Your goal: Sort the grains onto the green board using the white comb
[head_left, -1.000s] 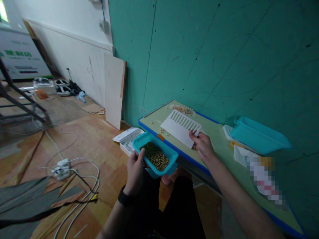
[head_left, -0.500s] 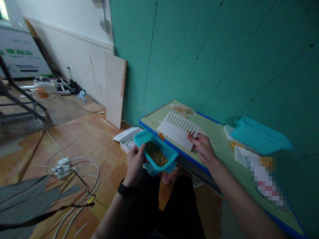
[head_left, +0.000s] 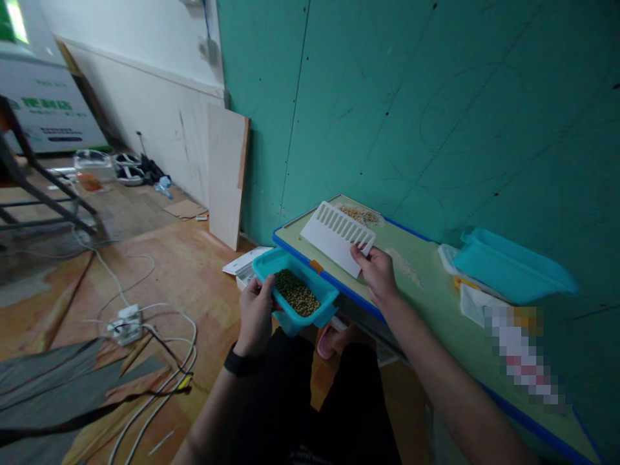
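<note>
The left hand is pinching the rim of a blue tub, which is holding green and tan beans just beside the bench. The right hand is pinching one corner of a white slotted scraper over the bench; behind this scraper, a small heap of beans is lying.

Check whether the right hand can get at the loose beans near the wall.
Likely yes, though its fingers are occupied: the right hand holds the white slotted panel just in front of the loose beans; nothing else visible stands between.
</note>
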The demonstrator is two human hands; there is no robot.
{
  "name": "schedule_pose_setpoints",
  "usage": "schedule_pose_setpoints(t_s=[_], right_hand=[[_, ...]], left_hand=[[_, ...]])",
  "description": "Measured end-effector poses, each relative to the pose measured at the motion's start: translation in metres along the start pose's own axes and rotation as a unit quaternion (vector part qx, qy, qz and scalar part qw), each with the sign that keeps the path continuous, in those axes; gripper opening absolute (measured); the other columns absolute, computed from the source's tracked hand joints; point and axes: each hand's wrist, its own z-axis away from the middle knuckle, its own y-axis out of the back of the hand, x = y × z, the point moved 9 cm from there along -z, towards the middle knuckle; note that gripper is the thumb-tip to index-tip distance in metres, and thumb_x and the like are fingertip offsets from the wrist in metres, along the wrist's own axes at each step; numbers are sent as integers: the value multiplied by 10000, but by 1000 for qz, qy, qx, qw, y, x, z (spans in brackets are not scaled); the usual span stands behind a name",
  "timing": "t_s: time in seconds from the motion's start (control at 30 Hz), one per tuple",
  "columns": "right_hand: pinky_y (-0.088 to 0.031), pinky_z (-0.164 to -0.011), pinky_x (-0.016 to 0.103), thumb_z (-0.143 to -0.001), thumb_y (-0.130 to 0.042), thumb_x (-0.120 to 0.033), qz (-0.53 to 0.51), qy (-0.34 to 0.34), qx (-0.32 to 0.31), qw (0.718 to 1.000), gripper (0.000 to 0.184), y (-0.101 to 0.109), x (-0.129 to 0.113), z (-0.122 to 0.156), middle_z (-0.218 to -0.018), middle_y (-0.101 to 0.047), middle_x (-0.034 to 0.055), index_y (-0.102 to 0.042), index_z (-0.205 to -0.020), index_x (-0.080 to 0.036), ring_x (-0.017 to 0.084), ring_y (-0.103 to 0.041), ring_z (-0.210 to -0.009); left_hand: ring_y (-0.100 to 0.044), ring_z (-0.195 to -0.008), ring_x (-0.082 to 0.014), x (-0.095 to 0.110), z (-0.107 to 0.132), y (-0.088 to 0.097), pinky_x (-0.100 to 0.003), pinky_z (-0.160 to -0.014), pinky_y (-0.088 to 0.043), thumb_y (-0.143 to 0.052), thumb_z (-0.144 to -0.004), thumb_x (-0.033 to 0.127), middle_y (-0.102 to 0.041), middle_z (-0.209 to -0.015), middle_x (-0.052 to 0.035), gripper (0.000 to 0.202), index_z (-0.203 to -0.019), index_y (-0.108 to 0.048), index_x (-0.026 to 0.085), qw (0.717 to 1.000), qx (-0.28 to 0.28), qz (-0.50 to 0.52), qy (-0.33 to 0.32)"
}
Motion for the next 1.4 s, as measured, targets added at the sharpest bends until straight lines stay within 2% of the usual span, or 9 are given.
schedule_pose_setpoints(t_s=[0.2,0.47,0.6,0.77,0.83,0.9,1.1,1.23,1.4], right_hand=[[-534,-838,324,-708,-779,-550,40,52,-30,997,398,-21,1,-16,-878,-776,30,-777,-882,-192,238,-715,-899],[-531,-845,323,-713,-772,-542,58,76,-17,995,372,-17,-10,-16,-903,-779,27,-784,-878,-209,252,-715,-933],[-535,-802,332,-711,-777,-550,73,61,-38,995,378,-21,-7,-14,-824,-766,31,-782,-835,-193,250,-711,-859],[-547,-749,326,-644,-836,-546,30,5,-91,995,404,-22,-13,9,-849,-773,28,-794,-864,-210,238,-713,-831],[-549,-719,320,-591,-868,-549,15,-16,-85,996,433,-12,-17,13,-869,-773,31,-791,-859,-217,238,-714,-835],[-547,-686,317,-549,-885,-560,12,-18,-42,999,456,8,-20,6,-847,-766,32,-778,-826,-214,241,-712,-827],[-543,-621,327,-417,-918,-530,-20,-21,106,994,517,75,-8,-38,-740,-743,22,-703,-753,-201,250,-708,-759],[-513,-558,310,-420,-904,-517,-29,-61,107,992,528,84,11,-50,-685,-724,12,-678,-775,-198,235,-697,-683],[-493,-524,289,-412,-910,-478,-38,-98,85,991,509,72,23,-47,-649,-709,1,-650,-751,-201,217,-682,-634]], left_hand=[[-431,-398,-80,12,-10,12,-184,-372,-377,-780,-701,480,-458,-486,82,381,-649,-522,205,999,19,-1,-29],[-410,-394,-75,12,-22,15,-181,-360,-360,-781,-695,460,-431,-484,96,372,-648,-509,210,999,26,6,-37],[-410,-398,-74,11,-23,16,-181,-364,-363,-770,-716,454,-427,-493,97,365,-653,-503,212,999,21,4,-40],[-409,-393,-71,15,-23,18,-180,-362,-347,-764,-717,449,-440,-494,93,351,-654,-517,207,999,22,-3,-48],[-411,-393,-72,16,-22,18,-182,-364,-348,-774,-703,454,-444,-495,94,357,-658,-521,207,999,21,2,-43],[-412,-396,-73,17,-21,17,-183,-365,-351,-782,-691,463,-444,-497,94,365,-662,-521,209,999,20,8,-39],[-414,-397,-76,6,-5,9,-186,-370,-359,-797,-687,490,-451,-494,89,392,-664,-526,208,1000,12,9,-17],[-418,-391,-72,-13,12,0,-177,-371,-348,-813,-678,523,-453,-485,90,433,-662,-519,205,1000,-9,13,19],[-455,-391,-83,-25,27,-5,-189,-386,-402,-830,-662,569,-484,-486,88,479,-683,-521,204,999,-13,19,36]])
